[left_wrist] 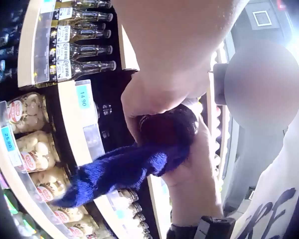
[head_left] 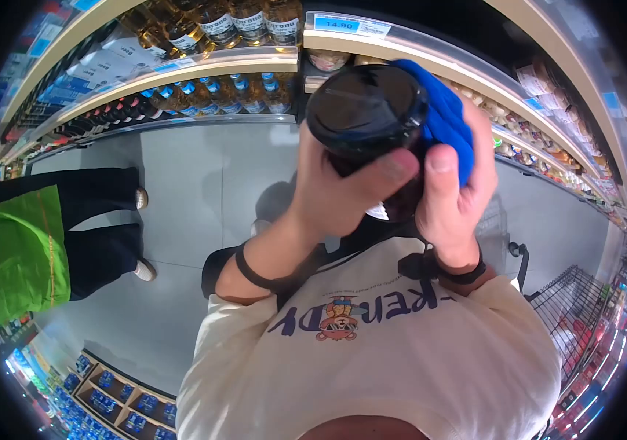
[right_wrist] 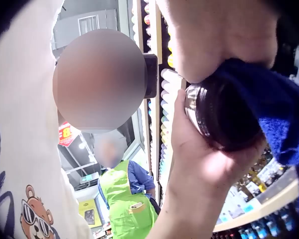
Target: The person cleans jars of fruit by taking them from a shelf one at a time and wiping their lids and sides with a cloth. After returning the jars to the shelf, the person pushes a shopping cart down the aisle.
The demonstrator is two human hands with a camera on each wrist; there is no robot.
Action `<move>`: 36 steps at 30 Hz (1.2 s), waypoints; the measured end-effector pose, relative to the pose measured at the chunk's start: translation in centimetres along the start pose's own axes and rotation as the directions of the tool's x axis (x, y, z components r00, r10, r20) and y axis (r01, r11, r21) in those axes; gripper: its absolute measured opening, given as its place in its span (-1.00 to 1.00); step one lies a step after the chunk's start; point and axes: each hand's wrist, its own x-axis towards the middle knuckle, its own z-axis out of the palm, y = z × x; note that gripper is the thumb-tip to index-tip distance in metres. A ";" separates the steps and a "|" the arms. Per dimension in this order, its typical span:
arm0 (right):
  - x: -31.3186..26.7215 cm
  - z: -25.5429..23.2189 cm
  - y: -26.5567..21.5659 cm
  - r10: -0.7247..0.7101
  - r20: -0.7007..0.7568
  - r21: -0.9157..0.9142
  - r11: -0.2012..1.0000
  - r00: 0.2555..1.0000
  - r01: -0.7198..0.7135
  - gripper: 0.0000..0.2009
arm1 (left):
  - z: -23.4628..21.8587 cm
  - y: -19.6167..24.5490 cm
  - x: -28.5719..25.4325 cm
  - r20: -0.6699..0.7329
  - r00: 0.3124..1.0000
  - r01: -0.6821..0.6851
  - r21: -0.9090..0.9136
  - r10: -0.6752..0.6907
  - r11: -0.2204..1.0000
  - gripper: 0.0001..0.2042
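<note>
Store shelves (head_left: 254, 62) curve across the top of the head view from ten to two o'clock, the upper tier lined with clear beer bottles (head_left: 243, 22) and the tier under it with blue-capped bottles (head_left: 210, 92). At eight o'clock stands a person in a green vest (head_left: 16, 253), and a wire cart (head_left: 574, 308) sits at four o'clock. The wearer's cream printed shirt (head_left: 387, 352) fills the bottom at six o'clock. Just above centre, at about twelve o'clock, a dark glass bottle (head_left: 365, 117) is held up close to the camera, in front of the shelves. The left hand (head_left: 339, 191) wraps its fingers and thumb around the bottle from the seven o'clock side. The right hand (head_left: 453, 194) curls around the three o'clock side, pressing a blue cloth (head_left: 442, 121) against the glass.
</note>
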 end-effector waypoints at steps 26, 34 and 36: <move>-0.9 3.6 -3.8 -0.249 0.227 -0.324 0.892 0.942 0.314 -0.81 | -1.5 3.4 -0.9 -0.085 0.986 0.125 -0.170 -0.141 0.978 -0.45; -1.9 3.2 -1.4 -0.129 0.112 -0.075 0.988 0.985 0.138 -0.80 | -3.1 3.5 -0.1 0.001 0.986 0.162 -0.286 -0.169 0.944 -0.48; -2.6 2.8 -0.8 -0.144 0.096 -0.104 0.983 0.985 0.154 -0.79 | -2.3 3.5 -0.2 -0.041 0.987 0.138 -0.265 -0.154 0.954 -0.49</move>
